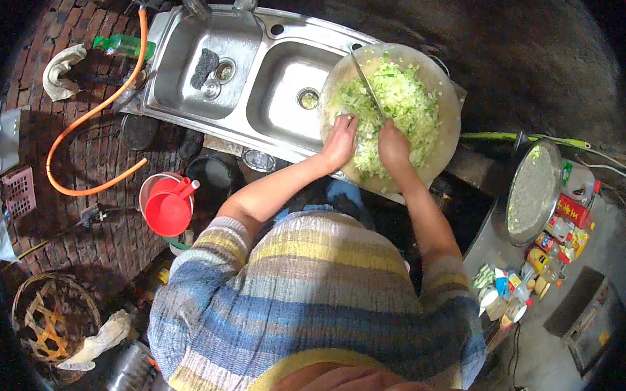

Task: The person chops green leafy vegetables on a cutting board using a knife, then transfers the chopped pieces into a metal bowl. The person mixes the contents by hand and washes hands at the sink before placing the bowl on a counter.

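Note:
A large round cutting board (448, 129) lies over the right end of the steel sink, piled with finely chopped pale-green leafy vegetable (406, 97). My right hand (395, 145) is closed on the handle of a kitchen knife (366, 84), whose blade points up and left across the heap. To the left of the knife, my left hand (341, 141) presses its fingertips on chopped vegetable at the board's left part. Whether its fingers grip any pieces is unclear.
The double-bowl steel sink (232, 116) adjoins the board, with a dark scouring pad (205, 68) in its left bowl. An orange hose (88, 115) curls beside it. Red dippers (168, 213) stand lower left. A metal tray (534, 192) and bottles (543, 258) are at the right.

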Demonstrator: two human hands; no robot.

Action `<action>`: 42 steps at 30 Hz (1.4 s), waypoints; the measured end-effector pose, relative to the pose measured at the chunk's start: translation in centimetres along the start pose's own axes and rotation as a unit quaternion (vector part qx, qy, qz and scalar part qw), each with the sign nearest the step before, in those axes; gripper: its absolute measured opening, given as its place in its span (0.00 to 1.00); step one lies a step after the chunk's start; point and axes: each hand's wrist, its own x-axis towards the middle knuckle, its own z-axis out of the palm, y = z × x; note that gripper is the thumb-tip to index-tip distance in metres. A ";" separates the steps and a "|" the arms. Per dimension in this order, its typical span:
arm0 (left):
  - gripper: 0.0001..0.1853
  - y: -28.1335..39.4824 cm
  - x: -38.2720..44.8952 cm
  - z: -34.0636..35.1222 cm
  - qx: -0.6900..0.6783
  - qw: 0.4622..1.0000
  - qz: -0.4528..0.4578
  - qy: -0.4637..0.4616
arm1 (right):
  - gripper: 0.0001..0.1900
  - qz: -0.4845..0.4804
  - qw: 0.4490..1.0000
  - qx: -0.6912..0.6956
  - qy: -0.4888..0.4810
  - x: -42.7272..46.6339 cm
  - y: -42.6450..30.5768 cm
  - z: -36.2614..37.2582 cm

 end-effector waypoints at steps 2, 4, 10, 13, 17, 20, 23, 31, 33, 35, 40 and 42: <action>0.27 1.9 0.3 -2.9 0.004 1.000 0.000 -0.010 | 0.13 0.010 1.000 0.016 0.007 -1.2 -1.1 -1.9; 0.29 1.1 1.3 -4.7 0.016 1.000 -0.007 -0.008 | 0.10 0.028 0.996 0.068 0.048 -3.0 -2.7 -4.0; 0.33 -1.9 2.5 0.8 0.001 0.998 -0.037 0.057 | 0.07 0.048 0.996 0.036 0.069 -2.8 -1.4 -0.2; 0.27 -0.1 2.8 1.2 -0.073 0.997 -0.018 0.027 | 0.11 0.071 0.992 0.066 0.074 -3.8 -2.1 -2.7; 0.20 -1.6 7.4 -1.6 -0.079 0.994 -0.068 0.016 | 0.13 0.151 0.982 0.099 0.060 -4.6 -1.8 -0.9; 0.21 -3.0 15.0 -0.7 -0.079 0.991 0.104 -0.010 | 0.15 0.195 0.970 0.140 0.031 -4.1 -2.6 -2.6; 0.22 -2.8 20.0 0.0 -0.049 0.954 0.264 -0.135 | 0.17 0.217 0.963 0.157 0.044 -4.9 -1.8 -2.3; 0.25 -5.7 9.4 -1.0 -0.050 0.987 0.112 -0.106 | 0.13 0.220 0.960 0.155 0.076 -7.6 -2.5 -4.5; 0.26 -3.3 5.6 -1.1 -0.074 0.991 0.085 -0.075 | 0.11 0.197 0.966 0.149 0.082 -7.6 -3.9 -4.1; 0.25 -2.0 4.3 -0.7 -0.090 0.994 0.053 -0.028 | 0.09 0.167 0.975 0.121 0.087 -7.6 -5.0 -3.3; 0.23 -2.6 3.1 -1.3 -0.114 0.992 -0.001 0.049 | 0.08 0.117 0.990 0.050 0.059 -5.2 -4.1 0.6; 0.24 -2.7 2.3 -2.0 -0.103 0.994 -0.002 0.034 | 0.09 0.089 0.994 0.045 0.048 -4.5 -3.5 0.7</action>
